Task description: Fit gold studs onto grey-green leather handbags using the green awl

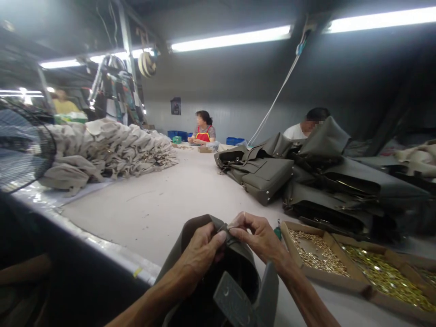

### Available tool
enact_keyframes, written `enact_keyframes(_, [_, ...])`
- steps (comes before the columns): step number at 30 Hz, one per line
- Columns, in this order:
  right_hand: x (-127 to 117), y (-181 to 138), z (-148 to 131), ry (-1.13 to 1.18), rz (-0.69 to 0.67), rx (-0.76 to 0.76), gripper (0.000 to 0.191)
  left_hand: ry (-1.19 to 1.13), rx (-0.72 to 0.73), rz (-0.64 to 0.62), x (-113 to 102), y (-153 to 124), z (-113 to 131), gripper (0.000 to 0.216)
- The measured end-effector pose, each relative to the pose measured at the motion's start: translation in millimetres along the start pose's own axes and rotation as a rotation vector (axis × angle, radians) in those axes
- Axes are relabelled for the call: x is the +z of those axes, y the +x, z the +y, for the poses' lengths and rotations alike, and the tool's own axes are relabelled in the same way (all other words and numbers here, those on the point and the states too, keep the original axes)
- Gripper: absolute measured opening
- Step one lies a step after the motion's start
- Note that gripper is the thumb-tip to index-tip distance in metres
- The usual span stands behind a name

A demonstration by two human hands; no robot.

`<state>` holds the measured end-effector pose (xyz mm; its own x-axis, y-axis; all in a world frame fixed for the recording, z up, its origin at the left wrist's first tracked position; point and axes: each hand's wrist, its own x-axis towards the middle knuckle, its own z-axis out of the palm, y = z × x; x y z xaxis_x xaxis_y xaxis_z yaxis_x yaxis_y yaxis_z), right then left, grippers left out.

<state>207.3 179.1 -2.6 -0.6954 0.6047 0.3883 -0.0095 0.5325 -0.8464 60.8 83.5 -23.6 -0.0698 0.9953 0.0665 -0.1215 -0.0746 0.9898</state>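
Note:
A dark grey-green handbag (177,254) stands with its opening toward me at the table's near edge. My left hand (202,245) is closed on the bag's upper rim, thumb pressed on the edge. Beside it, my right hand (254,231) pinches at the same rim with thumb and forefinger; any small part between those fingertips is hidden. A loose flap or strap end (235,295) of the bag hangs in front of the opening, between my forearms.
Right of my hands sit cardboard boxes of small gold metal fittings (318,252) and yellowish metal pieces (384,272). Similar bags (269,175) are heaped behind them. Pale bags (102,150) pile at the left near a fan (23,145). Two people sit across the table (150,195).

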Motion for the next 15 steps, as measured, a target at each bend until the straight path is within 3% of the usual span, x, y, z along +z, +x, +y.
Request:
enact_keyframes(5, [1,11,-4,-0.077,-0.047,0.000,0.024,0.018,-0.002,0.008,-2,2,0,0.036])
enact_keyframes(11, [17,11,10,-0.095,0.122,0.105,0.029,0.227,0.088,0.013,-12,13,-12,0.041])
enact_keyframes(15, [22,12,7,-0.130,0.215,0.142,0.032,0.348,0.078,-0.056,-28,11,19,0.037])
